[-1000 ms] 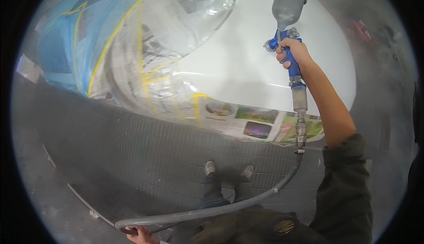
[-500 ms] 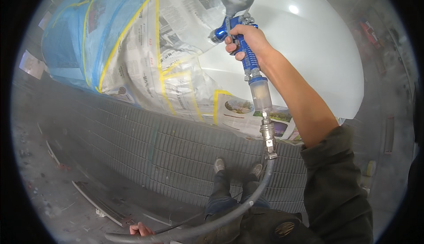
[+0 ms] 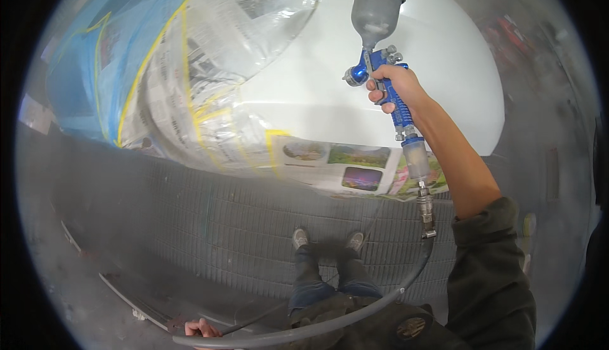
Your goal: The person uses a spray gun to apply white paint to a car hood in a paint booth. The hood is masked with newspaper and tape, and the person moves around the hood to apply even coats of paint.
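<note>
My right hand (image 3: 398, 89) is closed around the handle of a blue spray gun (image 3: 401, 112), with fingers at its trigger. A grey paint cup (image 3: 377, 11) sits on top of the gun, and its nozzle points left over a glossy white car body panel (image 3: 342, 106). Below the handle hang a clear filter bowl (image 3: 415, 160) and a metal coupling (image 3: 425, 213). From there a grey air hose (image 3: 355, 317) curves down to the lower left. My left hand (image 3: 203, 328) is closed on that hose near the bottom edge, its palm hidden.
Newspaper (image 3: 158, 90) and yellow tape (image 3: 188, 84) mask the panel's left and near edges. Blue sheeting (image 3: 76, 99) covers the far left. I stand on a slatted grey floor grating (image 3: 235, 223). A long strip (image 3: 136, 299) lies at the lower left. Haze blurs the surroundings.
My right hand has carried the spray gun rightward and nearer to me, away from the newspaper edge. The hose has swung right with it. My left hand has barely moved.
</note>
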`<act>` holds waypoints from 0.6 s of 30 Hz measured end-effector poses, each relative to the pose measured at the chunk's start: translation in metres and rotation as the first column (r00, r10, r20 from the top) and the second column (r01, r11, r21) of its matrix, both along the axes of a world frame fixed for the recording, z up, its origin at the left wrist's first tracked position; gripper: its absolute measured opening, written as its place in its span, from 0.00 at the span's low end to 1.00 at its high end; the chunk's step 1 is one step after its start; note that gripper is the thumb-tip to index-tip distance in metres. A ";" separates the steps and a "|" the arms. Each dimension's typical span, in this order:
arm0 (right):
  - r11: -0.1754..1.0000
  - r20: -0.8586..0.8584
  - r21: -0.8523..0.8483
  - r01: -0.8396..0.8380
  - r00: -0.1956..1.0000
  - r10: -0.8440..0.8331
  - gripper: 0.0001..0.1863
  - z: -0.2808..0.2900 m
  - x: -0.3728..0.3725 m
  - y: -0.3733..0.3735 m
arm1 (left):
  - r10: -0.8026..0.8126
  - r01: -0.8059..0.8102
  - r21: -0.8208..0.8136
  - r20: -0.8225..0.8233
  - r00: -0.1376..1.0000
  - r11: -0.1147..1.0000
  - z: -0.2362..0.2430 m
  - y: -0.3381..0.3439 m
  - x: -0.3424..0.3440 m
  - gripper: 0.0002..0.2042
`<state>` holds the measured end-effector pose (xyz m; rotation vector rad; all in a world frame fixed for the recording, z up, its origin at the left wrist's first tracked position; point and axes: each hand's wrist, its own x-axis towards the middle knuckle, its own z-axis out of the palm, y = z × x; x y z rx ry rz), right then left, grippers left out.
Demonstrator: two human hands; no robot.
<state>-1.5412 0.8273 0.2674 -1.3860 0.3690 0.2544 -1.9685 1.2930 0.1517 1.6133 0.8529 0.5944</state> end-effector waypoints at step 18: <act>0.907 -0.007 -0.239 0.347 0.933 -0.359 0.05 -0.009 -0.121 -0.336 | -0.417 0.408 0.267 -0.025 0.909 0.873 0.024 -0.185 0.042 0.11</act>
